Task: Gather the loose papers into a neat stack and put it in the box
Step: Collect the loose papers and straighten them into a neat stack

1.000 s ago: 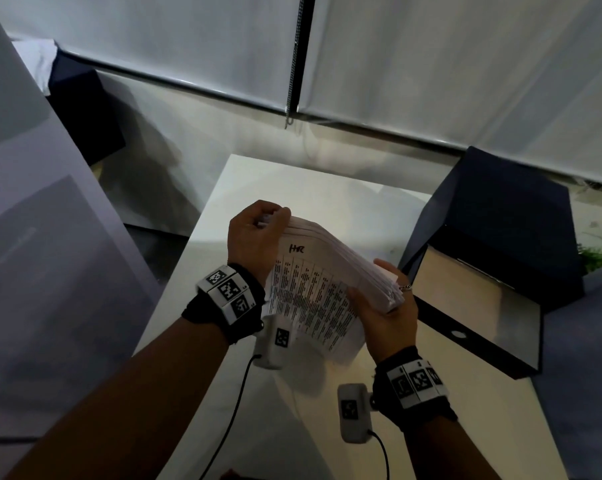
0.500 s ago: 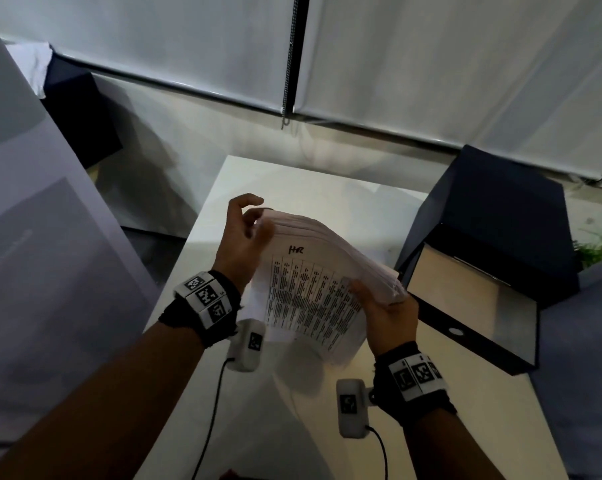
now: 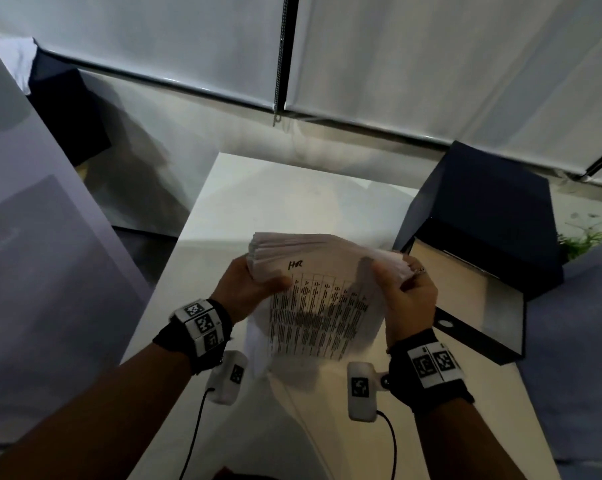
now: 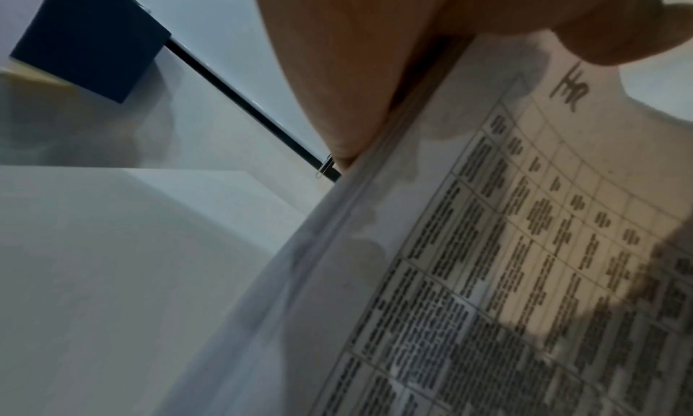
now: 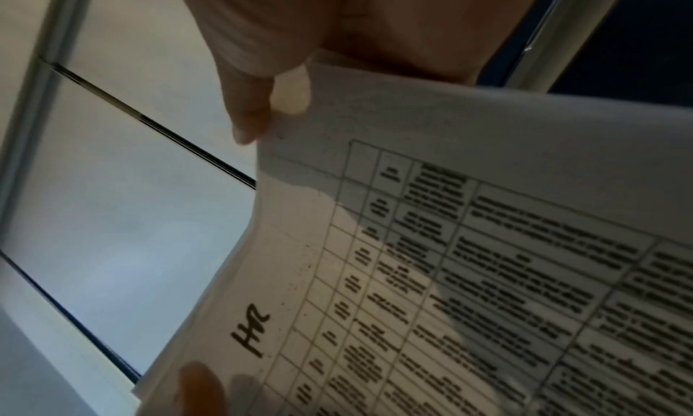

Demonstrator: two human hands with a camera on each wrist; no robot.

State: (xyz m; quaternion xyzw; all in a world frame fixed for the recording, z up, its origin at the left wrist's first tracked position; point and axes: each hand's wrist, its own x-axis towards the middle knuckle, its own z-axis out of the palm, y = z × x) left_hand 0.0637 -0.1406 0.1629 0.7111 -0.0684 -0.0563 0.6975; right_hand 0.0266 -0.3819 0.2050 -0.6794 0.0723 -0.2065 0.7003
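Now, step in hand: you hold the stack of papers [image 3: 322,299] upright above the white table [image 3: 292,188], squaring it; my reading is that the gathering is done and the tidying is not
Left hand: your left hand [image 3: 247,289] grips the stack's left side, thumb curled over the printed front sheet, the other fingers hidden behind; the left wrist view shows the thumb lying across the top margin near the handwritten mark
Right hand: your right hand [image 3: 408,292] grips the right side the same way, thumb on the front, fingers wrapped behind; a ring [image 3: 421,270] shows on one finger
Stack: the top edges fan out in steps, worst at the upper left corner, so the sheets are not flush; the lower edge hangs just above the table, and I cannot tell if it touches
Box: the dark box [image 3: 479,292] stands open just to the right of your right hand, its pale inside [image 3: 465,299] facing up, its lid [image 3: 483,216] raised behind
How to square it: loosen both grips slightly so the sheets can slide, then tap the lower edge on the table; turn it and tap a side edge too
Grip: keep the thumbs light, since a hard pinch would likely lock the fan in place
Risk: loosen too far and the back sheets may slip out
Next: when the edges are flush, lay it flat and lower it into the box
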